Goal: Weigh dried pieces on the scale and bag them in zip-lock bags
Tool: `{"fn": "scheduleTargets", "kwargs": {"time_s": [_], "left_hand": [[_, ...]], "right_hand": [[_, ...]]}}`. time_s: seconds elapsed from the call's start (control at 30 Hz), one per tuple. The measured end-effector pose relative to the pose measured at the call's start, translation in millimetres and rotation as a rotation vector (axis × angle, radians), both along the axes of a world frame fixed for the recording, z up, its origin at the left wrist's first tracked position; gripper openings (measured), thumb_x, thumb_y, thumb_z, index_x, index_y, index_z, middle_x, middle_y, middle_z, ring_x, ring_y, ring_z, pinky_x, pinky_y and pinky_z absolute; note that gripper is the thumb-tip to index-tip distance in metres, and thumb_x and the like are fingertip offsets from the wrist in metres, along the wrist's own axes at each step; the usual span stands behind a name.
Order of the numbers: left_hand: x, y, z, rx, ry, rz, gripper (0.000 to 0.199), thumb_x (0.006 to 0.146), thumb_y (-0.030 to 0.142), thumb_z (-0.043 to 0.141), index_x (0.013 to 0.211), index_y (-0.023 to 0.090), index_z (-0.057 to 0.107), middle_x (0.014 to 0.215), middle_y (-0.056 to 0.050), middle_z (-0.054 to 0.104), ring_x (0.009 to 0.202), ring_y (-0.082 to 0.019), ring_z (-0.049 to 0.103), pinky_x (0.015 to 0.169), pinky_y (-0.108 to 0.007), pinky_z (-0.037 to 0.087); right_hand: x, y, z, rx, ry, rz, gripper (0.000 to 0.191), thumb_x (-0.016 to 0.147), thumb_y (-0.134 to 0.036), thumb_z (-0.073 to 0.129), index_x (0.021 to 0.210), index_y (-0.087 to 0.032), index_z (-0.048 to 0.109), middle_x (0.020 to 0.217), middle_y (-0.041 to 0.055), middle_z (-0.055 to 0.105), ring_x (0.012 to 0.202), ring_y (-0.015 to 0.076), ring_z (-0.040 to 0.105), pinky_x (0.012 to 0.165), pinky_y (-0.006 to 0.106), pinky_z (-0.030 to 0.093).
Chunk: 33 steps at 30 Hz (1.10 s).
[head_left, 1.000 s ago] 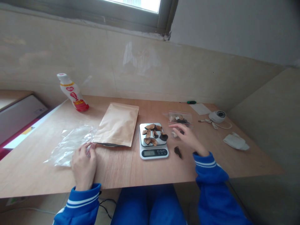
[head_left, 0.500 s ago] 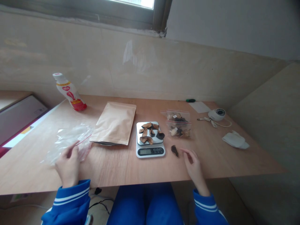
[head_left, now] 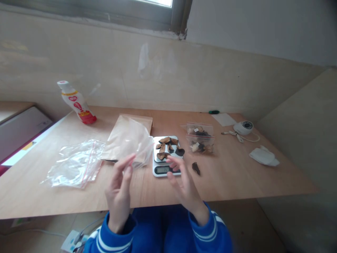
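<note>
Pinched a clear bag near its red strip in the left hand, above the brown pouch. Held the right hand loosely open, seemingly grasping nothing, at the near side of the scale; could not tell if touching it. Had dried slices spread on the plate, including a dark one overhanging its right edge. Risked knocking that slice off by working with fingers so close, dragging others away with loose film, or skewing the reading by leaning on the scale.
</note>
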<state>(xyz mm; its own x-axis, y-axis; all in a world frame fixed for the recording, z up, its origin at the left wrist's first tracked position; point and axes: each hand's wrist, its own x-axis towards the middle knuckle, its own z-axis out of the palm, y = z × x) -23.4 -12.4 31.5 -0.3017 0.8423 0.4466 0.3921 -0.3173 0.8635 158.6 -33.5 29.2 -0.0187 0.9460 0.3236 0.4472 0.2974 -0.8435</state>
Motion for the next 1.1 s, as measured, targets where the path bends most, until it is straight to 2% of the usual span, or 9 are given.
{"fn": "scheduleTargets", "kwargs": {"time_s": [0.1, 0.17, 0.3, 0.47, 0.63, 0.73, 0.83, 0.97, 1.1], "left_hand": [[19.2, -15.4, -0.4, -0.027, -0.045, -0.264, 0.032, 0.093, 0.026, 0.044, 0.118, 0.026, 0.064, 0.123, -0.005, 0.064, 0.119, -0.023, 0.056, 0.1, -0.04, 0.049], [20.1, -19.5, -4.0, -0.015, -0.055, -0.342, 0.035, 0.094, 0.024, 0.042, 0.123, 0.028, 0.061, 0.127, -0.005, 0.061, 0.121, -0.023, 0.055, 0.1, -0.039, 0.049], [7.4, -18.4, -14.4, -0.022, 0.006, -0.368, 0.034, 0.089, 0.022, 0.053, 0.122, 0.028, 0.061, 0.133, -0.007, 0.055, 0.122, -0.024, 0.054, 0.097, -0.037, 0.051], [-1.0, -12.8, -25.0, 0.044, 0.097, -0.392, 0.037, 0.083, 0.02, 0.062, 0.12, 0.026, 0.058, 0.127, -0.01, 0.058, 0.095, -0.018, 0.064, 0.069, -0.028, 0.056], [-4.5, -9.0, -42.5, 0.124, 0.139, -0.236, 0.03, 0.082, 0.018, 0.064, 0.111, 0.024, 0.061, 0.089, -0.001, 0.065, 0.068, -0.011, 0.058, 0.065, -0.026, 0.051], [-13.5, -2.2, -56.9, 0.205, 0.083, 0.011, 0.022, 0.08, 0.02, 0.067, 0.102, 0.022, 0.062, 0.084, 0.0, 0.064, 0.07, -0.013, 0.057, 0.07, -0.029, 0.049], [-22.8, 7.2, -69.9, 0.314, 0.065, 0.248, 0.019, 0.079, 0.025, 0.067, 0.096, 0.02, 0.059, 0.084, 0.0, 0.064, 0.074, -0.015, 0.058, 0.076, -0.034, 0.047], [-25.8, 13.7, -80.3, 0.339, 0.034, 0.418, 0.024, 0.082, 0.041, 0.059, 0.092, 0.021, 0.051, 0.084, -0.003, 0.061, 0.081, -0.02, 0.059, 0.084, -0.042, 0.045], [-23.4, 13.7, -83.1, 0.329, 0.035, 0.391, 0.026, 0.083, 0.044, 0.055, 0.093, 0.021, 0.048, 0.085, -0.003, 0.059, 0.082, -0.021, 0.059, 0.087, -0.044, 0.043]], "right_hand": [[-28.5, 4.4, 7.3, 0.022, 0.067, 0.07, 0.034, 0.092, -0.031, 0.05, 0.125, -0.027, 0.048, 0.113, 0.0047, 0.062, 0.098, 0.0191, 0.06, 0.087, 0.034, 0.05], [-37.7, 6.4, 6.6, 0.024, 0.102, 0.047, 0.025, 0.093, -0.03, 0.048, 0.118, -0.026, 0.053, 0.107, 0.004, 0.064, 0.093, 0.018, 0.061, 0.084, 0.033, 0.05], [-40.0, 6.9, 2.0, -0.021, 0.162, 0.031, 0.017, 0.093, -0.029, 0.049, 0.106, -0.024, 0.06, 0.095, 0.003, 0.067, 0.086, 0.0167, 0.063, 0.079, 0.029, 0.051], [-38.7, 5.4, 0.7, -0.115, 0.206, 0.1, 0.018, 0.092, -0.028, 0.049, 0.102, -0.022, 0.063, 0.093, 0.0027, 0.069, 0.082, 0.0159, 0.064, 0.076, 0.028, 0.051], [-36.8, 8.0, -8.3, -0.174, 0.198, 0.067, 0.018, 0.092, -0.027, 0.049, 0.101, -0.022, 0.064, 0.088, 0.0019, 0.069, 0.077, 0.0154, 0.064, 0.073, 0.027, 0.051], [-26.2, 12.1, -19.3, -0.168, 0.193, -0.023, 0.023, 0.092, -0.029, 0.049, 0.111, -0.022, 0.059, 0.08, 0.0007, 0.067, 0.073, 0.0158, 0.063, 0.07, 0.028, 0.051], [-6.5, 21.2, -23.8, -0.045, 0.062, -0.113, 0.025, 0.093, -0.029, 0.047, 0.116, -0.023, 0.056, 0.095, 0.0048, 0.065, 0.088, 0.0189, 0.061, 0.079, 0.033, 0.049], [20.0, 49.0, -9.9, 0.118, -0.202, -0.173, 0.023, 0.094, -0.024, 0.042, 0.103, -0.024, 0.063, 0.103, 0.0073, 0.062, 0.101, 0.0229, 0.054, 0.091, 0.039, 0.042], [24.6, 92.6, 10.4, 0.112, -0.462, -0.061, 0.022, 0.091, -0.019, 0.047, 0.1, -0.023, 0.067, 0.103, 0.0061, 0.064, 0.1, 0.0236, 0.051, 0.09, 0.039, 0.04]]}}
